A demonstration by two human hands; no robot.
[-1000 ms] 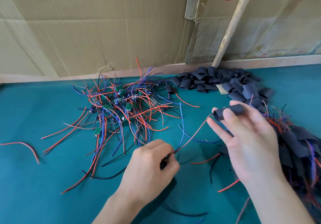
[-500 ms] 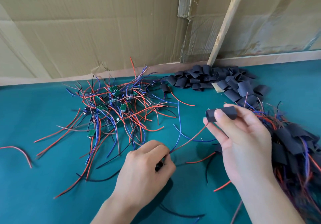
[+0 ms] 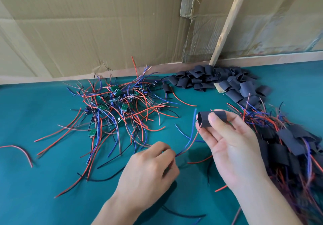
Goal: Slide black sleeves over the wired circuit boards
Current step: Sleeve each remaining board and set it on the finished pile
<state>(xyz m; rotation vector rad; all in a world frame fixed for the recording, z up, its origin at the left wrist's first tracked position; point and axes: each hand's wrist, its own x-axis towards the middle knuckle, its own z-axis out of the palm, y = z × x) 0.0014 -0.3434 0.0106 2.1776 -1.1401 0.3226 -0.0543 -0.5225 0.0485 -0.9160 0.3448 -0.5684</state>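
i see my right hand (image 3: 232, 144) pinching a black sleeve (image 3: 210, 118) up above the green table (image 3: 43, 181). my left hand (image 3: 148, 170) is curled tight on red and blue wires (image 3: 189, 141) just below it.

Bright, even daylight, soft shadows, wide-angle edge bending, blur at lower right.
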